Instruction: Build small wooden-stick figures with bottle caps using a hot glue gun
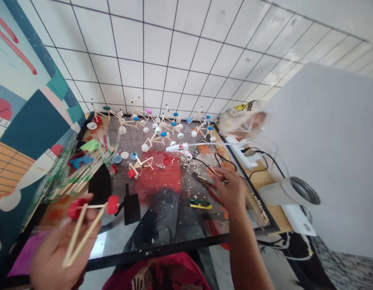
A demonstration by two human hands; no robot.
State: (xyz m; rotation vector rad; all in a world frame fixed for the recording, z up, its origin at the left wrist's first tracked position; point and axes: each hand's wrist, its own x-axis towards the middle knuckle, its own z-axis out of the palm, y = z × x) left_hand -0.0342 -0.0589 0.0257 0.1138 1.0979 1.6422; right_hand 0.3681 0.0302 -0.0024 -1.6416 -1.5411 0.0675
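Observation:
In my left hand [62, 245] is a small frame of light wooden sticks [89, 231] joined in a V, with red bottle-cap wheels [113, 205] on a thin axle. My right hand [233, 191] is over the red-handled pliers [209, 186], its fingers apart and partly curled beside the handles; whether they touch is unclear. A white glue gun [180, 149] lies on the glass tabletop beyond the pliers. Left of it stands a stick model with a red wheel [131, 173]. A green and yellow cutter [200, 204] lies nearer me.
Several stick models with white wheels and blue caps [163, 134] stand along the tiled wall. Wooden sticks [82, 175] and wrappers lie at left, near black pieces [132, 208]. Scraps litter the middle. A power strip [241, 153], cables and a whitish cup [283, 191] are at right.

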